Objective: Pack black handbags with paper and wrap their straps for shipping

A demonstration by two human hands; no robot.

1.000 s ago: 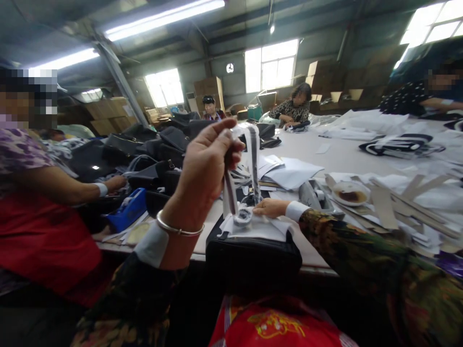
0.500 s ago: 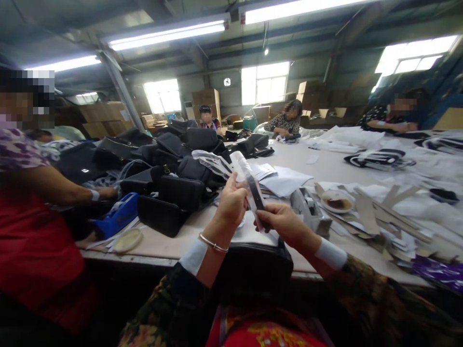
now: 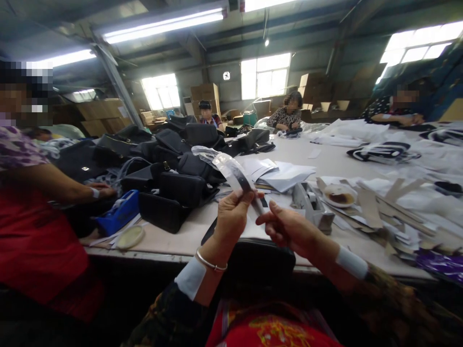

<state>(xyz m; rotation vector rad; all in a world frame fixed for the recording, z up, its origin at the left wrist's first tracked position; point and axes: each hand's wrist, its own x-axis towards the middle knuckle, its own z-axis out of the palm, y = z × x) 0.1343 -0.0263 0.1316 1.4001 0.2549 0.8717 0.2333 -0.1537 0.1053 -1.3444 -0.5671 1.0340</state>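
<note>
My left hand (image 3: 233,217) is closed around a black strap (image 3: 243,180) in a clear plastic sleeve. The sleeved strap rises from my fingers and curves to the left, with its lower end sticking out to the right. At that lower end is my right hand (image 3: 291,229), thumb and forefinger apart and the other fingers curled. The forefinger is at the plastic; whether it touches, I cannot tell. Below both hands a black bag (image 3: 264,260) leans at the table edge, partly hidden by my forearms.
Black bags (image 3: 181,190) are heaped at left, beside a blue tape dispenser (image 3: 117,214) and a round lid (image 3: 130,237). A grey tape dispenser (image 3: 313,207), papers (image 3: 289,176), cardboard strips (image 3: 369,207) and a dish (image 3: 340,195) lie right. A co-worker in red stands left; others sit across.
My left hand has slid down along the sleeved strap towards its lower end. My right hand has let go of the strap and moved slightly right, its fingers parting.
</note>
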